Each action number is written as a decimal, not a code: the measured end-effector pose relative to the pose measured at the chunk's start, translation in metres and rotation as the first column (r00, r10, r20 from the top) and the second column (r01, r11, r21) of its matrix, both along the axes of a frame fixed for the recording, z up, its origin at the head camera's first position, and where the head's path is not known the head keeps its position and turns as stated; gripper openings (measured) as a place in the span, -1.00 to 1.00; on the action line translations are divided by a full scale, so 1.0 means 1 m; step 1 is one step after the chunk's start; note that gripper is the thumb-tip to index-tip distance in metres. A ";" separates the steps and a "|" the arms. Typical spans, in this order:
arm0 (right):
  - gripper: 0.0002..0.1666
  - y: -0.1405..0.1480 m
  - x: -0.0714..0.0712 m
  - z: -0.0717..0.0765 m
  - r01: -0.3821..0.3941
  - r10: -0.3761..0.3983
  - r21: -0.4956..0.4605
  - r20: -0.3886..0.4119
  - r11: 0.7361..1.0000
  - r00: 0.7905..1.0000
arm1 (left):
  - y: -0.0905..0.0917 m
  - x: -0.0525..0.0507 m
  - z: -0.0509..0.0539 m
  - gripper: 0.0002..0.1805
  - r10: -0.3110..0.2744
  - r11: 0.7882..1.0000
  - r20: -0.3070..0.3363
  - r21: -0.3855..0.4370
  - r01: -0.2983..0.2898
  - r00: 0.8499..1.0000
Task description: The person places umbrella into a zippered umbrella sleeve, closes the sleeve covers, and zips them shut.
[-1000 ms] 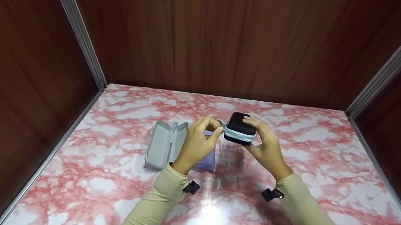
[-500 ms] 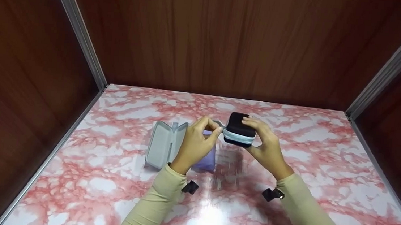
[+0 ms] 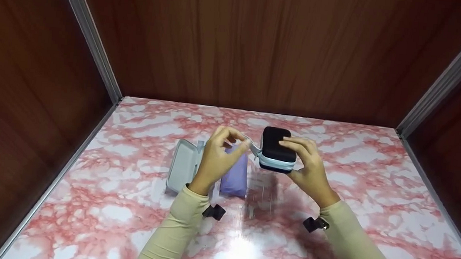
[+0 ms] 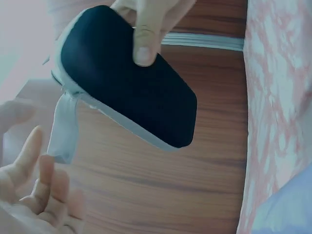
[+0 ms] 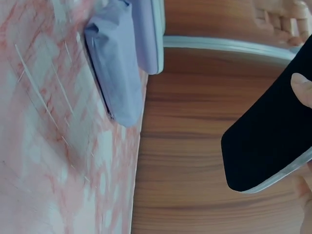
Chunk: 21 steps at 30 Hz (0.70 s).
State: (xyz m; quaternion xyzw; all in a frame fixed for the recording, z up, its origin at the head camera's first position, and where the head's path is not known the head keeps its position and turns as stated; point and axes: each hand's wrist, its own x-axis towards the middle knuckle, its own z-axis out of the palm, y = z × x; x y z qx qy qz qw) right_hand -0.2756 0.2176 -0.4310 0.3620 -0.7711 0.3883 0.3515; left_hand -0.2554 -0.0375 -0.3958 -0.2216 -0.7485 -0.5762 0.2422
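A black zip case with a light blue zip band is held up over the table. My right hand grips it from the right, fingers on the top and thumb beneath; in the left wrist view its thumb lies on the black face. A pale strap sticks out from the case's end. My left hand is beside the strap's free end, its fingers loosely bent. The left wrist view shows the left thumb and forefinger apart, with the strap's tip against or close to another finger.
An open grey case lies on the marbled table, partly behind my left hand. Beside it is a purple pouch, below and between the hands. Dark wood panels stand behind and at both sides.
My left hand has moved left and away from the case, its pinch on the strap loosened. The held case has shifted slightly, and more of the purple pouch shows.
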 end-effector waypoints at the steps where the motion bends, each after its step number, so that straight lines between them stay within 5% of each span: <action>1: -0.23 0.000 0.000 0.000 0.001 -0.001 0.000 0.000 1.000 1.000 | -0.001 -0.001 0.000 -0.82 -0.004 1.000 0.009 0.028 0.004 1.000; 7: -0.25 0.001 0.001 -0.001 0.009 -0.009 0.007 0.013 1.000 1.000 | -0.005 -0.008 0.002 -0.85 -0.054 0.991 0.122 0.131 0.038 0.991; 11: -0.26 0.000 0.001 -0.001 -0.007 0.007 0.008 0.016 1.000 1.000 | -0.002 -0.013 0.002 -0.87 -0.169 0.951 0.220 0.292 0.100 0.961; 13: -0.27 -0.001 0.001 -0.002 -0.020 0.020 0.008 0.013 1.000 1.000 | 0.000 -0.015 0.000 -0.84 -0.250 0.924 0.290 0.356 0.139 0.924; 18: -0.25 -0.004 0.002 -0.002 -0.032 0.031 0.030 0.009 0.999 0.999 | 0.007 -0.017 -0.006 -0.57 -0.392 0.915 0.494 0.297 0.274 0.776; 21: -0.21 -0.006 0.003 -0.003 -0.025 0.024 0.044 0.012 0.999 1.000 | 0.010 -0.016 -0.008 -0.39 -0.412 0.911 0.547 0.232 0.342 0.729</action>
